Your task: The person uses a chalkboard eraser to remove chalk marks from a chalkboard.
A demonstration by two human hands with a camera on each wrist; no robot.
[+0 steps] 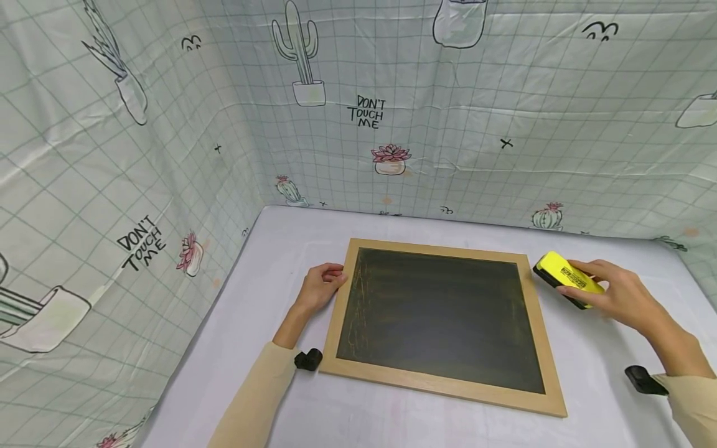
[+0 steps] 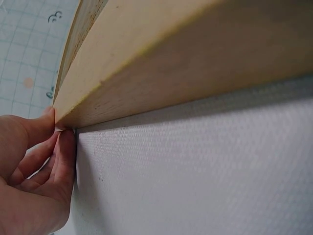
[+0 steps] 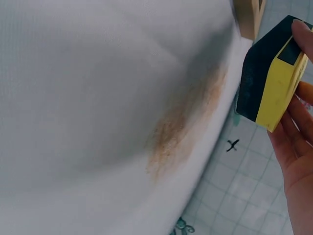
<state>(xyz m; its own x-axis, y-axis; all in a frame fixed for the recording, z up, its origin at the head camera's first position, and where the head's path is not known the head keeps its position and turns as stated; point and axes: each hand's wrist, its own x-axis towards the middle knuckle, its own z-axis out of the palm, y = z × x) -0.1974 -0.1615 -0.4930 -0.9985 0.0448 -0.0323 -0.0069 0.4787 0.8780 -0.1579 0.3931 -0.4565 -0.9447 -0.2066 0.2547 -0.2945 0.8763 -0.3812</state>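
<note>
A wood-framed chalkboard [image 1: 442, 314] lies flat on the white table, its dark face smeared with faint chalk marks near the left edge. My left hand [image 1: 322, 287] rests at the frame's left side, fingers curled against the wooden edge [image 2: 161, 63], fingertips [image 2: 66, 144] touching its lower corner. My right hand [image 1: 616, 295] holds a yellow eraser [image 1: 567, 278] with a black felt underside just off the board's right top corner, slightly above the table. In the right wrist view the eraser [image 3: 269, 73] is tilted, pinched between my fingers [image 3: 293, 132].
Cactus-print cloth walls [image 1: 392, 112] enclose the table [image 1: 291, 249] at the back and left. An orange-brown smudge [image 3: 181, 127] marks the white tabletop near the eraser. Black wrist-camera mounts [image 1: 308, 359] sit on both sleeves.
</note>
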